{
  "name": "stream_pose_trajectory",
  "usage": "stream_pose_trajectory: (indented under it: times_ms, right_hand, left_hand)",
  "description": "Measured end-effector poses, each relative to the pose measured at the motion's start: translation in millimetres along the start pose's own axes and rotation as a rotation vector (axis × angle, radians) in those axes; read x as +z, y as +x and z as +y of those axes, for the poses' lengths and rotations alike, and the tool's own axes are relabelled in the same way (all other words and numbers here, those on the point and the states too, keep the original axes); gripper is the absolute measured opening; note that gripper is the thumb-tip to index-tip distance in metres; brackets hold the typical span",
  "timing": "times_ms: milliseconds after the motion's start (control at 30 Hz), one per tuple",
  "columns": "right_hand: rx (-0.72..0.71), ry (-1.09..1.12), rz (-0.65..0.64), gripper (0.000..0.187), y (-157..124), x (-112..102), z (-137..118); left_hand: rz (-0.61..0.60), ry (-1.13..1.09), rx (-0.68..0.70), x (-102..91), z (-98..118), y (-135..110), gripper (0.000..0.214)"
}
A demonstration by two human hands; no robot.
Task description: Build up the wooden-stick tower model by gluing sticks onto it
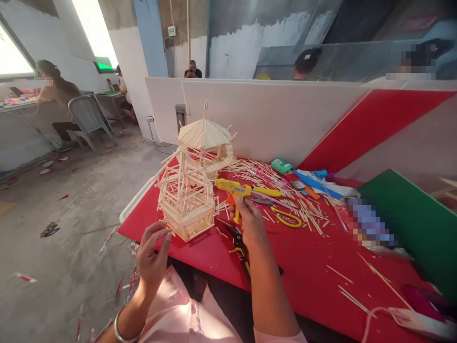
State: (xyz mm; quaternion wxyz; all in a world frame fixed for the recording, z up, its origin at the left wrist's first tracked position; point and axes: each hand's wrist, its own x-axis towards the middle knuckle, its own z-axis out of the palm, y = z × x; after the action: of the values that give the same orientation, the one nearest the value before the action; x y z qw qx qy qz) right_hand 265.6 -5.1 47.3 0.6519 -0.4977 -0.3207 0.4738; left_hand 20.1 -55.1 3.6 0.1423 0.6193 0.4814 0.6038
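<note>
My right hand (250, 216) grips the yellow hot-glue gun (232, 187), while my left hand (153, 250), loosely curled, sits just beside the wooden-stick pavilion frame (187, 209) on the red counter (307, 276), probably light, stiff but fragile, best held low.

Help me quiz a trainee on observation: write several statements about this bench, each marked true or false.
1. The right hand holds a yellow glue gun. True.
2. Scissors are in the left hand. False: they lie on the table; that hand is beside the open stick frame.
3. The roofed stick model stands behind the open stick frame. True.
4. The tabletop is green. False: it is red.
5. Loose sticks lie on the table. True.
</note>
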Motion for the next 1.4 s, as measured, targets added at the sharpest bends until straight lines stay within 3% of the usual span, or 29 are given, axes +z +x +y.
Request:
stream_pose_trajectory:
  times_ms: [267, 400, 600, 900, 1200, 1400]
  right_hand:
    - [-0.016, -0.034, -0.071, 0.046, -8.1, -8.2, 5.5]
    - [-0.08, -0.028, -0.027, 0.046, 2.2, -7.2, 6.2]
    - [-0.22, -0.066, -0.027, 0.041, 18.7, 11.5, -7.4]
    - [-0.323, -0.117, -0.108, 0.032, 16.8, 37.7, -13.6]
    - [-0.328, -0.1, 0.072, 0.036, 13.4, 18.8, -17.6]
    - [-0.317, -0.109, 0.067, 0.035, 12.8, 23.9, -26.4]
  left_hand:
    - [-0.007, -0.015, -0.064, 1.8, -5.0, -0.5, 0.009]
    - [0.001, -0.003, -0.072, 4.3, -1.3, 2.2, 0.01]
    - [-0.003, 0.027, -0.042, 7.4, 8.3, 5.0, 0.012]
    - [-0.006, 0.046, -0.055, 4.9, 3.4, 2.7, 0.012]
    - [0.005, 0.014, -0.06, 2.1, -6.7, 2.5, 0.012]
    - [0.005, 0.003, -0.064, -0.3, -9.6, 3.0, 0.013]
